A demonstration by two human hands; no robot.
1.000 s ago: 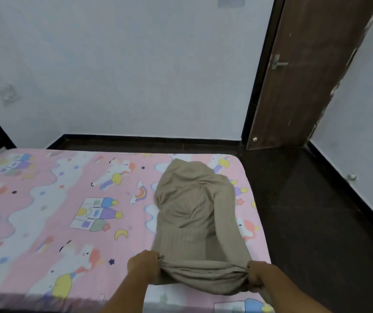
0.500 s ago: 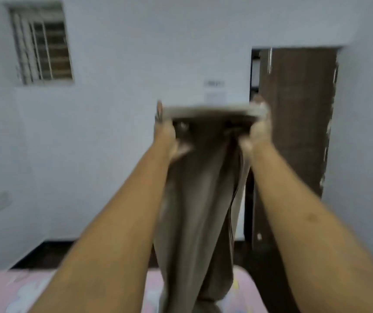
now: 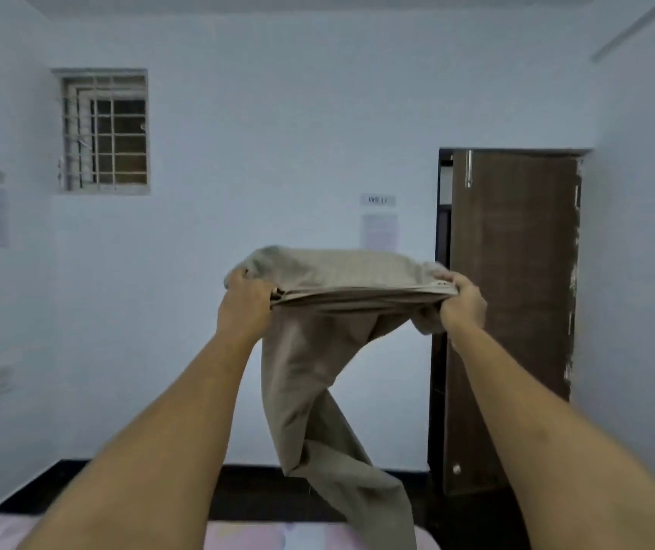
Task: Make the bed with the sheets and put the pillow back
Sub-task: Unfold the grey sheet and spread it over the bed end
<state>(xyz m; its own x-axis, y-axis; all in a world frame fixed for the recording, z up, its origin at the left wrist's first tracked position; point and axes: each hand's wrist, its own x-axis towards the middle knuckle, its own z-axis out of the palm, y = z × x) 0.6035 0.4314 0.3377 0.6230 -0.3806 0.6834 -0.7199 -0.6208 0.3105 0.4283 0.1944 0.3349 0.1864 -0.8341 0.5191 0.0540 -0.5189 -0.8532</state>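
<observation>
Along the frame's bottom edge lies the pink-printed bed [image 3: 240,537]. Above it, left hand [image 3: 244,307] and right hand [image 3: 462,305] each grip the beige cloth [image 3: 310,391], lifted off the mattress to mid-frame, apparently for shaking out. A brown door [image 3: 512,311] stands behind.

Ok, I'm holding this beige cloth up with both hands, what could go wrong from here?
The beige cloth hangs twisted and bunched below the left hand and right hand, so it may land crumpled on the bed. Both hands grip only its top edge; a hard shake could pull it loose.
</observation>
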